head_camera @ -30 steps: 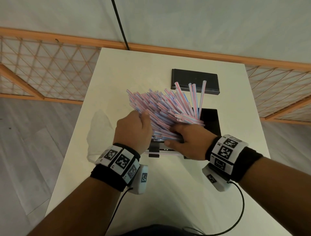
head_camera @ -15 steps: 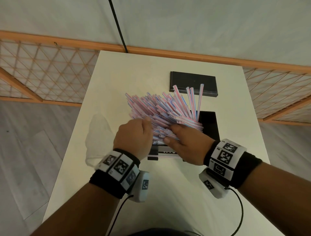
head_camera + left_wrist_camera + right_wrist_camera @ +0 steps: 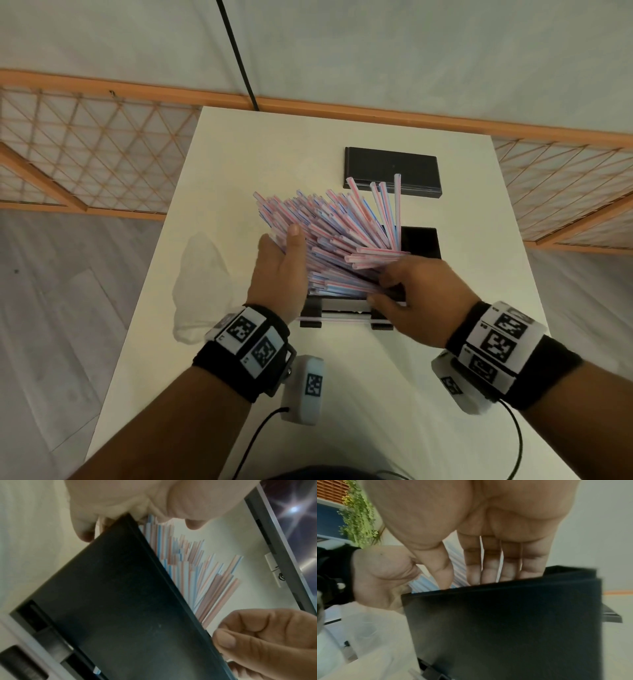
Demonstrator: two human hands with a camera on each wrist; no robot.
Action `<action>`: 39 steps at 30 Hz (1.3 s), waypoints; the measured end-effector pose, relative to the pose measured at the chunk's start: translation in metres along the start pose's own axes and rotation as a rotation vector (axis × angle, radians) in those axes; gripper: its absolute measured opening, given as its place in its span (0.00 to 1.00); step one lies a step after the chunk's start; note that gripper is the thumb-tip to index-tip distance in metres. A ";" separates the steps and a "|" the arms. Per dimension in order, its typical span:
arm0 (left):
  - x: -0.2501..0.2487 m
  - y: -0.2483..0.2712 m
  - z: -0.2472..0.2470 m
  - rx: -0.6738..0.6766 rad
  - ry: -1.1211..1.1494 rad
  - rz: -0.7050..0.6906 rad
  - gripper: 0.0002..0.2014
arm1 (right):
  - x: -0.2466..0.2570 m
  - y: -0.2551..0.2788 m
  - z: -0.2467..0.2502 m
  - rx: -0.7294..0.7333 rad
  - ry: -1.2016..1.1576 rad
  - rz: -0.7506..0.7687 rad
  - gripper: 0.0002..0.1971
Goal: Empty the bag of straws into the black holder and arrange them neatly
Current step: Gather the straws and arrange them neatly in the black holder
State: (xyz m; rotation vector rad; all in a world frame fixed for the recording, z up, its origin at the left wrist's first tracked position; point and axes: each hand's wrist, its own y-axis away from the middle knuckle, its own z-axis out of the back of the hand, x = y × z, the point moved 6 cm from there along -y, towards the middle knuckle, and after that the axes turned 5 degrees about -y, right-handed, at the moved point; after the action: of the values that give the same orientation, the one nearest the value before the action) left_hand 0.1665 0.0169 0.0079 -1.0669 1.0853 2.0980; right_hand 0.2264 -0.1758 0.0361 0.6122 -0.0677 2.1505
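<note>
A fanned bundle of pink-and-blue striped straws (image 3: 329,233) stands leaning left in the black holder (image 3: 421,240) at mid-table. My left hand (image 3: 281,270) lies flat against the bundle's left side, thumb pointing up. My right hand (image 3: 414,287) rests on the straws' near right ends. In the right wrist view its straight fingers (image 3: 489,563) reach down behind the holder wall (image 3: 505,628), their tips hidden. The left wrist view shows the holder's side (image 3: 120,601) with straws (image 3: 197,574) spreading above it. One straw (image 3: 335,319) lies across the holder's front tray.
The empty clear plastic bag (image 3: 202,284) lies crumpled on the white table (image 3: 274,144) to the left of my left hand. A flat black lid (image 3: 392,171) rests beyond the holder. Orange lattice fencing (image 3: 85,150) borders the far side.
My left hand has turned from knuckles-up over the straws to flat against their left side, thumb raised. My right hand slid a little right along the straws' near ends.
</note>
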 end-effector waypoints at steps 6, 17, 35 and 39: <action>-0.004 0.005 -0.004 0.026 -0.037 -0.009 0.18 | -0.029 -0.006 0.026 -0.083 -0.063 -0.255 0.41; 0.001 0.005 -0.001 -0.001 -0.008 0.019 0.27 | 0.002 -0.042 0.005 -0.036 -0.060 -0.124 0.30; -0.001 -0.002 0.010 -0.160 0.228 -0.007 0.40 | 0.023 -0.030 0.017 -0.186 -0.149 -0.066 0.21; -0.005 -0.003 0.003 -0.083 0.168 0.000 0.34 | -0.015 -0.016 0.014 -0.057 -0.033 -0.213 0.21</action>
State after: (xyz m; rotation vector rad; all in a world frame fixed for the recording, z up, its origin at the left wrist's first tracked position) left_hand 0.1697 0.0203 0.0117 -1.3033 1.0834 2.0994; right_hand 0.2520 -0.1806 0.0388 0.5945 -0.0776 1.9270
